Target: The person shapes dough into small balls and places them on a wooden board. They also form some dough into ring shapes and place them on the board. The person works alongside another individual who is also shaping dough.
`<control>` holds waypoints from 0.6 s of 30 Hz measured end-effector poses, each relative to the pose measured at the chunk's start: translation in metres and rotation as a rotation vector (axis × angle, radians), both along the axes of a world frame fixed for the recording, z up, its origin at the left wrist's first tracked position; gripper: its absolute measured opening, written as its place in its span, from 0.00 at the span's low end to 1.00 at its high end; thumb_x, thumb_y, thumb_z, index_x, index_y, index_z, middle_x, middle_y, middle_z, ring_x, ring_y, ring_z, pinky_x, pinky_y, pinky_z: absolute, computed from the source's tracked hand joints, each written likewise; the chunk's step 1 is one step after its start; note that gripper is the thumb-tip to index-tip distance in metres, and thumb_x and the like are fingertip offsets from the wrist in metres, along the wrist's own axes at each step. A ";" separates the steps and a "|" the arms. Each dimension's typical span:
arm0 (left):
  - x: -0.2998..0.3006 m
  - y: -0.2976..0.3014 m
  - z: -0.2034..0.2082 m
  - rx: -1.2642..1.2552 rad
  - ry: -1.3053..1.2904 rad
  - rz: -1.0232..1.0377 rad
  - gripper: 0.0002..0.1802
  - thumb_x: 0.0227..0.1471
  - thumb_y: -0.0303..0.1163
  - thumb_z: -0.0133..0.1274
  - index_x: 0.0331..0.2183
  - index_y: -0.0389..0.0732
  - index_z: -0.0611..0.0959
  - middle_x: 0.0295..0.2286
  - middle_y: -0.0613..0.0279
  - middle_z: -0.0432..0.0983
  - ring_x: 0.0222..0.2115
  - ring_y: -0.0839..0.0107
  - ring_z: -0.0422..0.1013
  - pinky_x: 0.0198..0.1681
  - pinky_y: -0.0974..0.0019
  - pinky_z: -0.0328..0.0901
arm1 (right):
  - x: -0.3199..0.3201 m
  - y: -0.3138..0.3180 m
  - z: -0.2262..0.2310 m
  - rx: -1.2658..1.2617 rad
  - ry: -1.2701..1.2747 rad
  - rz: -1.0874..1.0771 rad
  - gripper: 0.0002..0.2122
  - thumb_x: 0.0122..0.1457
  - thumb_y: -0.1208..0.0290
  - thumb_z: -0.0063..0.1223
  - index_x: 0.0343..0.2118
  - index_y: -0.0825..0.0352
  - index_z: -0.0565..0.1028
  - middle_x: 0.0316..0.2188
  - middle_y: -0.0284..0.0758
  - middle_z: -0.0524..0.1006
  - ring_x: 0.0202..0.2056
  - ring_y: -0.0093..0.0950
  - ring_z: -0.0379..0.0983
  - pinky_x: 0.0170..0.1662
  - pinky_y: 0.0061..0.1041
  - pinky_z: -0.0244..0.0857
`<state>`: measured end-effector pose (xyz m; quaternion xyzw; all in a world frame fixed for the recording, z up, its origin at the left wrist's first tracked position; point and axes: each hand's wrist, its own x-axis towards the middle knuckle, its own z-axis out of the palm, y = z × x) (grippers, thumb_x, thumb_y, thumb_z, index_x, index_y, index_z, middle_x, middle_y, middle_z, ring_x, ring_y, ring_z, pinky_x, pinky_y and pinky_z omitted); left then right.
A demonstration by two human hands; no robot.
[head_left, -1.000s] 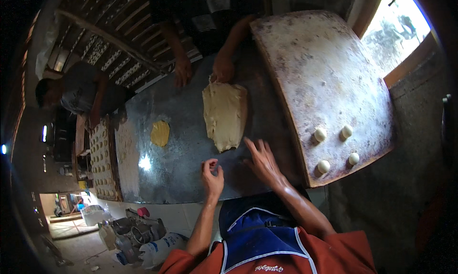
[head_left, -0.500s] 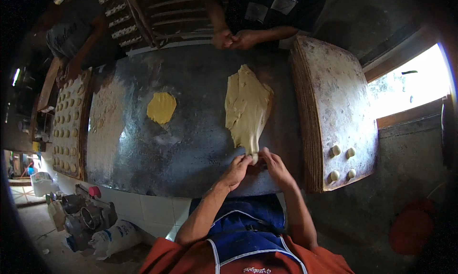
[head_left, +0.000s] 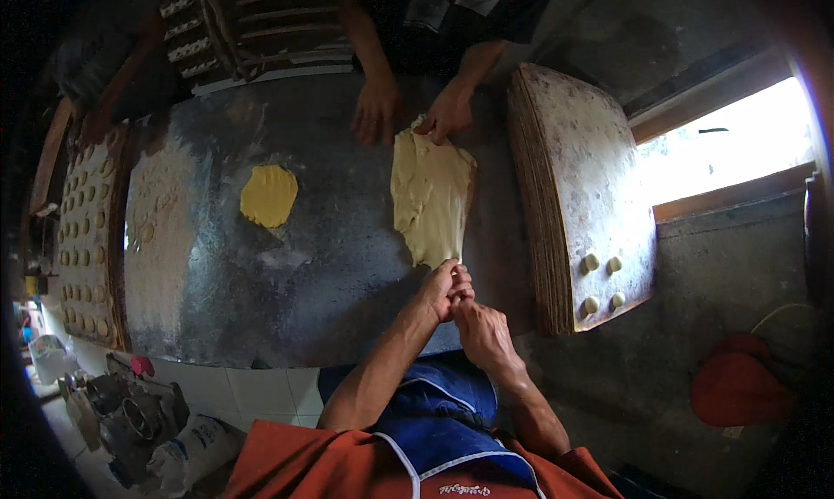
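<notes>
A large slab of pale dough (head_left: 434,191) lies on the dark worktable (head_left: 347,299), narrowing toward me. Around its narrow near end, my left hand (head_left: 446,289) is closed. Just below and to the right, my right hand (head_left: 486,332) is closed too, its fingertips against the left fist; anything in those fingers is hidden. Across the table, a co-worker's hand (head_left: 447,112) touches the far end of the slab, while the same person's other hand (head_left: 376,112) hangs by its left corner. A flat yellow lump (head_left: 268,195) rests to the left.
Stacked trays (head_left: 578,204) stand at the right, with several small dough balls (head_left: 592,263) on top. At the left, a tray (head_left: 117,238) carries rows of dough pieces beside a floury patch (head_left: 165,212). Another person stands at the far left. A red object (head_left: 743,390) is low at the right.
My left hand has closed around the dough's near end, and my right hand has come in below it. The co-worker's clasped hands have parted and reached down to the dough. The view has shifted.
</notes>
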<state>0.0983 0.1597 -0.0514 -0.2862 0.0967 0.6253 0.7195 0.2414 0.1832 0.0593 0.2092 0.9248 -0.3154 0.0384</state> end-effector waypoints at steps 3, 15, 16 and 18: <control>-0.004 -0.011 0.005 -0.103 0.293 -0.037 0.18 0.66 0.45 0.45 0.25 0.49 0.71 0.14 0.76 0.53 0.10 0.80 0.45 0.19 0.72 0.51 | -0.008 -0.005 0.074 -0.889 0.094 0.321 0.12 0.67 0.68 0.51 0.27 0.68 0.75 0.24 0.41 0.77 0.28 0.39 0.75 0.33 0.38 0.66; -0.002 -0.101 0.012 0.234 2.137 -0.560 0.15 0.64 0.40 0.45 0.32 0.39 0.75 0.23 0.51 0.71 0.27 0.55 0.73 0.32 0.51 0.68 | -0.152 0.022 -0.086 -0.759 0.123 0.385 0.11 0.63 0.68 0.62 0.44 0.69 0.80 0.40 0.36 0.82 0.41 0.23 0.78 0.45 0.26 0.73; 0.000 -0.107 0.055 0.685 2.134 -0.508 0.14 0.63 0.36 0.44 0.31 0.36 0.75 0.24 0.47 0.73 0.29 0.49 0.74 0.36 0.49 0.68 | -0.151 0.017 -0.088 -0.687 0.101 0.405 0.10 0.63 0.69 0.62 0.43 0.68 0.80 0.39 0.36 0.82 0.40 0.22 0.78 0.44 0.26 0.73; 0.022 -0.097 0.177 0.709 2.066 -0.632 0.15 0.62 0.35 0.41 0.26 0.40 0.75 0.26 0.53 0.72 0.35 0.53 0.72 0.48 0.47 0.64 | -0.131 0.007 -0.092 -0.803 0.188 0.270 0.09 0.63 0.69 0.62 0.42 0.68 0.80 0.38 0.36 0.81 0.39 0.22 0.78 0.42 0.25 0.73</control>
